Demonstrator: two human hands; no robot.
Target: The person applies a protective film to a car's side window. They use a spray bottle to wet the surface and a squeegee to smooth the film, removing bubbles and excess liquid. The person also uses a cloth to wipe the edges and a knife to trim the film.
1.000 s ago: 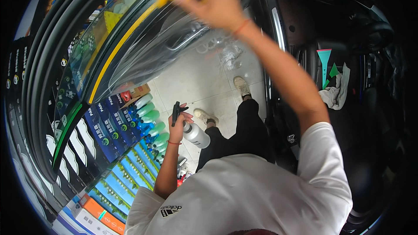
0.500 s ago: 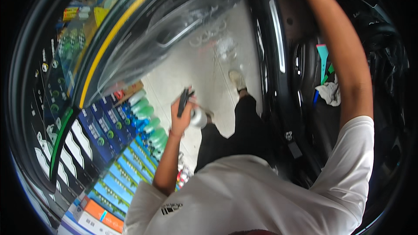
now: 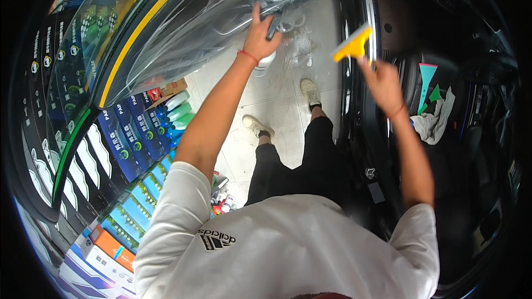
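Your left hand (image 3: 261, 40) grips the spray bottle (image 3: 266, 64) near the door's plastic film (image 3: 185, 50). Right hand (image 3: 382, 80) grips the squeegee (image 3: 353, 47) near the sill (image 3: 371, 14). Probably the spray step; wiping calls for squeegee flat against the glass (image 3: 119, 19).

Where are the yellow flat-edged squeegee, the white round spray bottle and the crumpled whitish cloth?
Yellow flat-edged squeegee (image 3: 354, 48), head view: its yellow head.
White round spray bottle (image 3: 265, 66), head view: its white body.
Crumpled whitish cloth (image 3: 434, 124), head view: its bunched middle.
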